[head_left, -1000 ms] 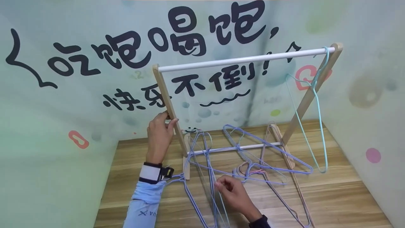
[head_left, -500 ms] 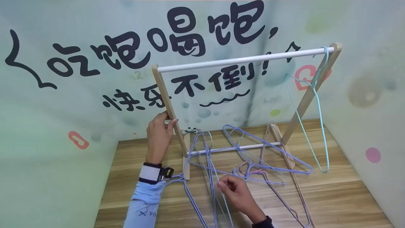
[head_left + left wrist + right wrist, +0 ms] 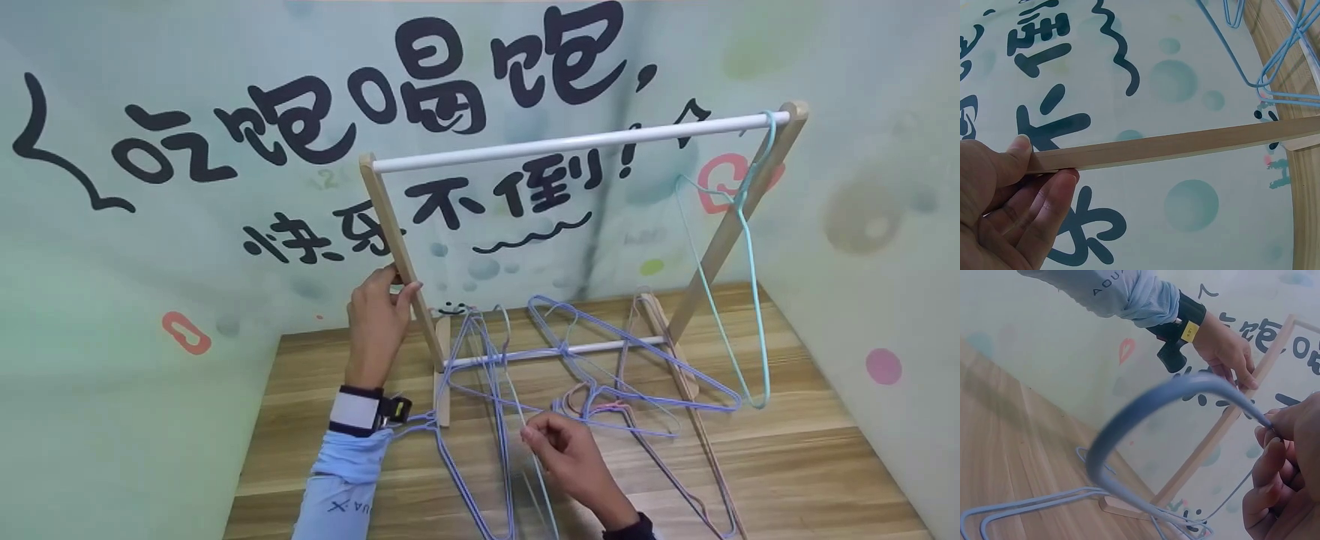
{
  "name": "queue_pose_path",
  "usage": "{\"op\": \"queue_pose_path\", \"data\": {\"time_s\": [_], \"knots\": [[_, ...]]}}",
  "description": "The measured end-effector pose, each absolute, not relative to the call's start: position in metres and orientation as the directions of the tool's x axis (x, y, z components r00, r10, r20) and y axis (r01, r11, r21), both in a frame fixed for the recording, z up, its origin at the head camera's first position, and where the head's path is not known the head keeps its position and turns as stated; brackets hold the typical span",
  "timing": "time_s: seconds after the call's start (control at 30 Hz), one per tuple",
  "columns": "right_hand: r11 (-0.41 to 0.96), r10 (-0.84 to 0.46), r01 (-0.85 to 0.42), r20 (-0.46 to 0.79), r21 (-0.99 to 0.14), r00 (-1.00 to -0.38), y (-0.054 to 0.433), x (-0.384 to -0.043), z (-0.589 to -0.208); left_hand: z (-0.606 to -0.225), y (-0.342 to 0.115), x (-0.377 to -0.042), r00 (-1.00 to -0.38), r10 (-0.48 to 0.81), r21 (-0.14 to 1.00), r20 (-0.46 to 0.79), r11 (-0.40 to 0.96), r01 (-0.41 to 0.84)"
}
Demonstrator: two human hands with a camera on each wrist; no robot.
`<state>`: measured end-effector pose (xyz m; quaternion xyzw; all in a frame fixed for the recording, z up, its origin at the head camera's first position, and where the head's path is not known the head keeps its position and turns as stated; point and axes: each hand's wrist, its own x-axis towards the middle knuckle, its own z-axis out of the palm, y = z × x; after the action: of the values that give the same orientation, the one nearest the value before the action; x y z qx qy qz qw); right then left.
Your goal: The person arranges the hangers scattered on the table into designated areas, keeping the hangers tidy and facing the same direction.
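My left hand [image 3: 379, 322] grips the left wooden post [image 3: 397, 217] of a small clothes rack; in the left wrist view, thumb and fingers [image 3: 1061, 197] pinch the post from both sides. Low over the tabletop, my right hand [image 3: 574, 465] pinches the side of a pale teal wire hanger between thumb and forefinger. One rounded corner of that hanger [image 3: 1098, 455] looms large in the right wrist view. Its hook rises beside several purple-blue hangers [image 3: 499, 420] at the rack's left foot. Another teal hanger [image 3: 756, 300] hangs from the right end of the white top bar [image 3: 585, 141].
More purple-blue hangers [image 3: 637, 330] lie tangled over the rack's lower bar [image 3: 615, 346]. Pinkish-brown hangers [image 3: 701, 420] lie by the right foot. The wood-grain tabletop [image 3: 817, 450] meets a printed wall [image 3: 187, 67] behind and at both sides.
My right hand has shifted slightly right, drawing the teal hanger and its hook away from the purple-blue bunch. My left hand has stayed on the post.
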<state>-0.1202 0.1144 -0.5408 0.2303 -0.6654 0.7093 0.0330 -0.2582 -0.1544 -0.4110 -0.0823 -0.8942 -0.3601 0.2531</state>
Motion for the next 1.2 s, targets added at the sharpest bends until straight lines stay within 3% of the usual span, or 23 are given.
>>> {"op": "queue_pose_path", "data": {"time_s": [1.2], "knots": [[-0.062,-0.128,-0.399,0.404,-0.915,-0.906,0.143,-0.130,-0.513,-0.413,-0.154,-0.258,-0.856,-0.042,0.601,0.515,0.729,0.326]]}}
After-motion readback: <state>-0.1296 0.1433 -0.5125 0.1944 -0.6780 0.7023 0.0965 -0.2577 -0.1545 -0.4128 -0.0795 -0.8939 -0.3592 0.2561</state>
